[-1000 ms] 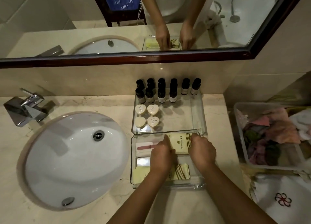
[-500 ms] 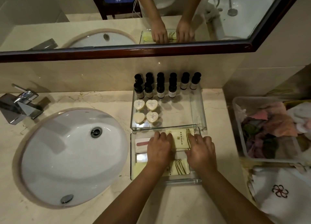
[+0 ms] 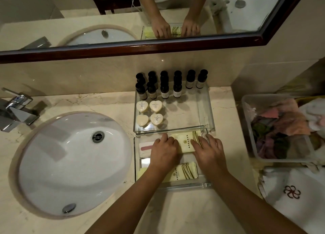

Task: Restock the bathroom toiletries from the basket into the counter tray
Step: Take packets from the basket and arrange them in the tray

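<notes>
Near tray, far-right corner: the cream sachet point(image 3: 186, 142) lies flat inside the near tray point(image 3: 175, 187), close against its far wall and just short of the far tray point(image 3: 210, 110).
Long axis: left to right, slightly tilted, with the striped end to the right.
Left hand point(image 3: 164, 152): fingers loosely extended, tips down on the sachet's left end. They are wrapped round nothing.
Right hand point(image 3: 210, 152): fingers spread and laid flat over the striped right end, pressing rather than pinching.
Sachet relative to fingers: beneath and between the two sets of fingertips, with its printed middle bare. Neither hand is nearer than the other.
What the move turns on: probably squaring the sachet's long edge to the far wall, which calls for an even push from both ends so it does not skew.
Neighbours: a second sachet point(image 3: 184, 172) lies on the near side, between the wrists. A pink nail file point(image 3: 146, 147) lies to the left, partly hidden by the left hand.
Far tray contents: dark bottles point(image 3: 164, 91) at the back, heart soaps point(image 3: 149, 114) in front of them.
</notes>
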Tool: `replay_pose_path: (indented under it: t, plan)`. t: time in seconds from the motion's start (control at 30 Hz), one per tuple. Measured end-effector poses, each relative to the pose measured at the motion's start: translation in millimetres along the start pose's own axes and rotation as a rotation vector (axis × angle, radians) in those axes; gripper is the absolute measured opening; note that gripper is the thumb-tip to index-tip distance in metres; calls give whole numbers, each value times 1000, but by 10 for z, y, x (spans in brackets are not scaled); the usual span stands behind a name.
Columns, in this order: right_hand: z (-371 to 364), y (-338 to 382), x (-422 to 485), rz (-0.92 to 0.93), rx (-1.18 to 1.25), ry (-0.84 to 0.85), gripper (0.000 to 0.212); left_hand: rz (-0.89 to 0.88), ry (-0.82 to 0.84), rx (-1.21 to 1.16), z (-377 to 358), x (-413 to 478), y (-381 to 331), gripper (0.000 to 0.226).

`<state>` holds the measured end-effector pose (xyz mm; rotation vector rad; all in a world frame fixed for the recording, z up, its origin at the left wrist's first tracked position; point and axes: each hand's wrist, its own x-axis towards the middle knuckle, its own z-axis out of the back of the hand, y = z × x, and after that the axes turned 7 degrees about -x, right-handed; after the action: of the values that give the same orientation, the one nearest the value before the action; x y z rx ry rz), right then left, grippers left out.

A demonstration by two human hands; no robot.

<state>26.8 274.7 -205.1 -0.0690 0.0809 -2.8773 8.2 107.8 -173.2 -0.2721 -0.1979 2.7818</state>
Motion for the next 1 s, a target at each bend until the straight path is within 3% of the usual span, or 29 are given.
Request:
replay_pose_path:
  t: [0.33, 0.43, 0.5, 0.67, 0.83, 1.0]
  plan:
    - [49, -75, -2, 63, -29, 179, 50, -29, 68, 5, 27, -75, 15, 37]
    - [205, -103, -19, 82, 9, 134, 36, -15, 120, 18, 140, -139, 40, 40]
    - [395, -107, -39, 64, 63, 121, 25, 33, 128, 72, 242, -237, 31, 34]
    - [833, -134, 2, 36, 282, 324, 33, 179, 77, 37, 449, -544, 30, 31]
    - [1104, -95, 115, 93, 238, 386, 31, 370, 36, -30, 645, -957, 49, 33]
    - [1460, 284, 126, 215, 157, 331, 31, 546, -2, -46, 798, -1577, 193, 31]
